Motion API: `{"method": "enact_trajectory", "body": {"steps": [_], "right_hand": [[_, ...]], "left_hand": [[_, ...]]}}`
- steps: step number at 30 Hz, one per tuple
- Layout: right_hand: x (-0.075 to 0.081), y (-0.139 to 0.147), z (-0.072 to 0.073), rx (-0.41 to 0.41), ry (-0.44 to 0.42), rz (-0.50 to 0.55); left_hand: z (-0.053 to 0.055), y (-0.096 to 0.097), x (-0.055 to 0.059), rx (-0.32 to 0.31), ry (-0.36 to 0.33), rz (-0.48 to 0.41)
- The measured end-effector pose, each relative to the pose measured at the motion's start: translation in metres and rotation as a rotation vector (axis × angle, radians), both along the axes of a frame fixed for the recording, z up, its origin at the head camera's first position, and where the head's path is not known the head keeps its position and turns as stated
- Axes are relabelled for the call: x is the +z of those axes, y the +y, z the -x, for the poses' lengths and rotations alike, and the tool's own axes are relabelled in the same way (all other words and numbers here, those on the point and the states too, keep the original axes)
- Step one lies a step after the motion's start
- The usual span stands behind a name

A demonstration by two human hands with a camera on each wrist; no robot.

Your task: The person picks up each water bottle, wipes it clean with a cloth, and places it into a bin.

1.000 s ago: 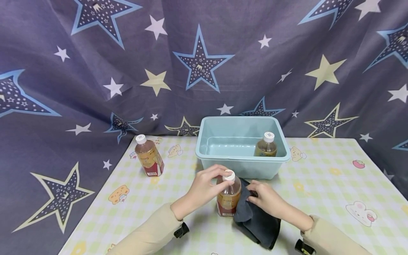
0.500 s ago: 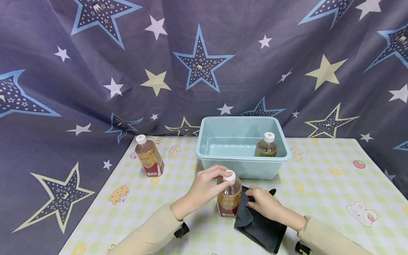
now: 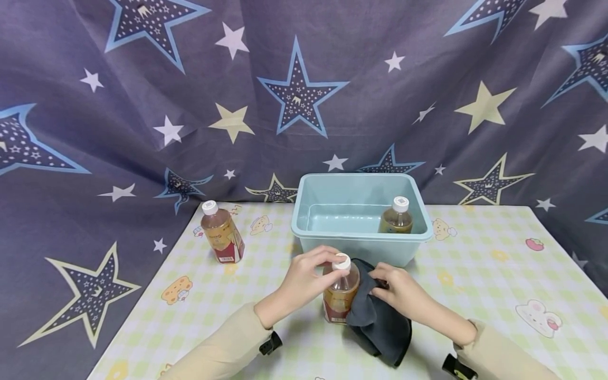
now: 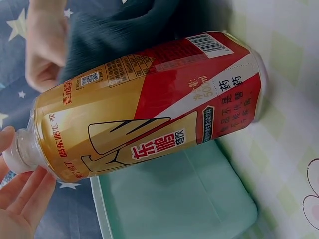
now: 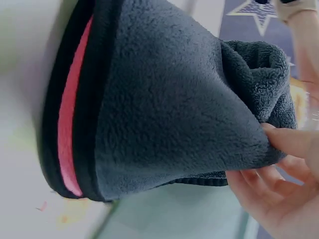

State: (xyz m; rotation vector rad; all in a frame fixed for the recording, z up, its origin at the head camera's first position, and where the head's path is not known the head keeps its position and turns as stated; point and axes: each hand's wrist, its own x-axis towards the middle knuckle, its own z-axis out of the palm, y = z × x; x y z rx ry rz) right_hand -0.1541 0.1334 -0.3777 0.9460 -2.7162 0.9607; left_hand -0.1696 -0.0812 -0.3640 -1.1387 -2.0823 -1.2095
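A drink bottle (image 3: 338, 302) with a white cap and a gold and red label stands upright on the table. My left hand (image 3: 311, 274) pinches its cap (image 4: 18, 155) from above. Against the bottle's right side lies a dark grey cloth (image 3: 380, 322); my right hand (image 3: 404, 293) holds it bunched between thumb and fingers. The right wrist view shows the cloth's fleecy face (image 5: 169, 94) and a black edge with a pink stripe. In the left wrist view the bottle's label (image 4: 149, 114) faces the camera, and the cloth (image 4: 114, 42) touches its far side.
Behind the hands is a light blue plastic bin (image 3: 361, 248), with another capped bottle (image 3: 398, 219) in its right end. A third bottle (image 3: 223, 237) stands at the table's back left. A star-patterned curtain (image 3: 190, 132) hangs behind the checked tablecloth (image 3: 475, 295).
My right hand went slightly down toward the front, then back up and away, and the cloth shifted along with it beside the bottle. The left hand and bottle stayed in place.
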Motion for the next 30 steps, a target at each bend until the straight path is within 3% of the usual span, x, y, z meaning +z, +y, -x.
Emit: {"method": "enact_trajectory", "body": {"steps": [5, 13, 19, 30], "right_hand": [[0.015, 0.001, -0.003, 0.005, 0.074, 0.049], [0.021, -0.001, -0.005, -0.006, 0.076, 0.047], [0.015, -0.001, -0.005, -0.014, 0.066, 0.057], [-0.011, -0.004, -0.001, -0.037, -0.016, 0.003]], "left_hand": [[0.0, 0.0, 0.0, -0.003, 0.002, -0.005], [-0.001, 0.0, 0.0, 0.006, -0.001, -0.004], [-0.001, 0.0, 0.001, 0.012, -0.003, -0.002], [-0.001, -0.001, 0.0, 0.015, -0.011, -0.003]]}}
